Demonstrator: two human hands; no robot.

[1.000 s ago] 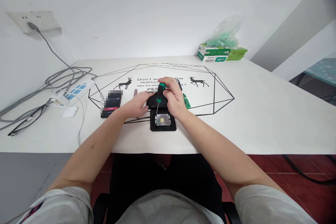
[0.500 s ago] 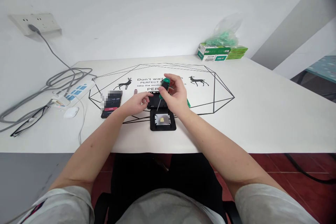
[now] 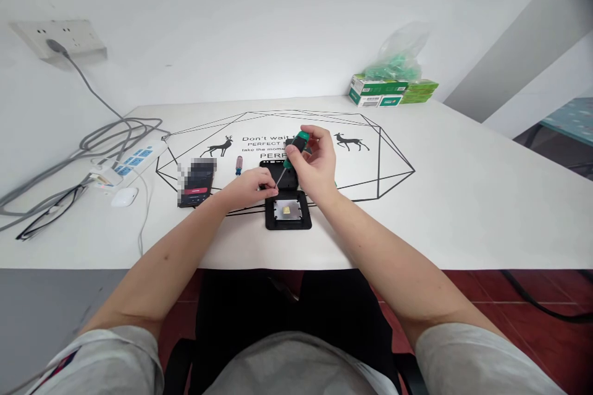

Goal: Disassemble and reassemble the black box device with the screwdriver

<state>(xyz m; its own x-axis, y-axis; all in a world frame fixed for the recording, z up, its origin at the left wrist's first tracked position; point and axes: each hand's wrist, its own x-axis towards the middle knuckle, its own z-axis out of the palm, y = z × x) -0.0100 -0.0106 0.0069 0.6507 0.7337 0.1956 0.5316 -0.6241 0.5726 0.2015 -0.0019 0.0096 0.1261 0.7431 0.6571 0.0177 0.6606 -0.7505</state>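
My right hand (image 3: 319,163) is closed around the green and black handle of a screwdriver (image 3: 296,147). The shaft slants down to the left, its tip by the fingertips of my left hand (image 3: 252,186). Those fingers are pinched together at the tip; anything between them is too small to make out. Behind the tip lies a black plastic housing (image 3: 290,181), partly covered by my hands. In front of it, flat on the table, is a black square cover (image 3: 306,223) with a silver metal plate (image 3: 296,216) and a small yellowish square (image 3: 286,210) at its centre.
A second small screwdriver (image 3: 239,165) and a phone (image 3: 197,182) lie left of my hands. Farther left are a power strip (image 3: 141,160), a white earbud case (image 3: 125,197), glasses (image 3: 50,215) and coiled cables. Green-white boxes (image 3: 377,91) stand at the back right.
My left hand has come forward and right to the screwdriver's tip, its fingers now pinched. My right hand has shifted slightly right, tilting the screwdriver more.
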